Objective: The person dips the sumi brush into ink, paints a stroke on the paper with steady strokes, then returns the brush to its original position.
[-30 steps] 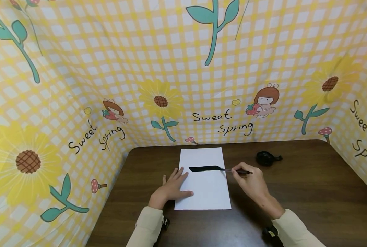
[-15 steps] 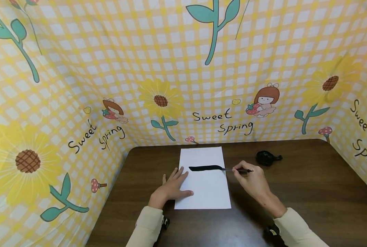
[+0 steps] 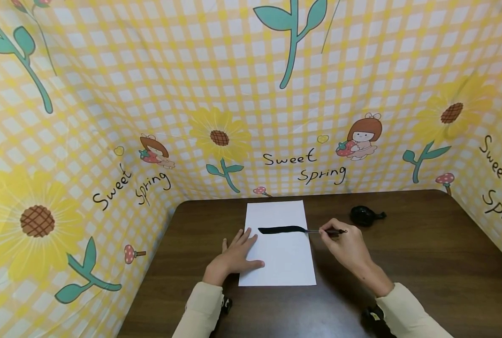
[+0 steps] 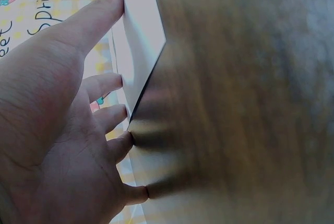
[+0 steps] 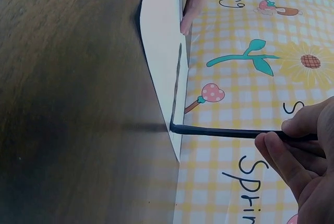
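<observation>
Left hand (image 3: 236, 259) spread, gripping nothing, I am touching the paper (image 3: 280, 263) at its left side. My right hand (image 3: 348, 245) is pinching the brush (image 5: 224, 131) by its handle, tip meeting the black stroke (image 3: 280, 230) between my hands. The brush is likely handling light and soft-tipped, best held there; the thin paper, slipping easily.
</observation>
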Demonstrator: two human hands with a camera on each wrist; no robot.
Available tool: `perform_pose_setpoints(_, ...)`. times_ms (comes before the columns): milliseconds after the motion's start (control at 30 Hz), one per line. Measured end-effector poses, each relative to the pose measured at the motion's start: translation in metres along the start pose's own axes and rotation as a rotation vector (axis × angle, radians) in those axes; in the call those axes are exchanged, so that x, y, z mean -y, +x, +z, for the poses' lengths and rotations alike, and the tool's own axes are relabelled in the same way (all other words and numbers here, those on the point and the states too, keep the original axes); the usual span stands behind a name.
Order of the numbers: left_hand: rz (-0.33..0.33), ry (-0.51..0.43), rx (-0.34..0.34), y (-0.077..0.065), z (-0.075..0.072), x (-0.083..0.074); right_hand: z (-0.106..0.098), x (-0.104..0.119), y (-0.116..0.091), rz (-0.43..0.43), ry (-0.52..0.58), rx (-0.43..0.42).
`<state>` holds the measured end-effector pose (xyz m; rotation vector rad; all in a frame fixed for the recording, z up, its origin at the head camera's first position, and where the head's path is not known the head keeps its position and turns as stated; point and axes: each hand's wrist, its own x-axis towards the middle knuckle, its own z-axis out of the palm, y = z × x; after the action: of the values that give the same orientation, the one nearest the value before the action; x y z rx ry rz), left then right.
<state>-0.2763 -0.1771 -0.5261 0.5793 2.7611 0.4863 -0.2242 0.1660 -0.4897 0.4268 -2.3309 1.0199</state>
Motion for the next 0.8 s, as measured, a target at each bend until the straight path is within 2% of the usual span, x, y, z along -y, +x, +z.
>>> perform_pose_setpoints(800, -0.002, -0.014, 0.005, -0.0013, -0.0016, -0.0020, -0.0081, 0.0007, 0.0010, 0.017, -0.025, 0.015)
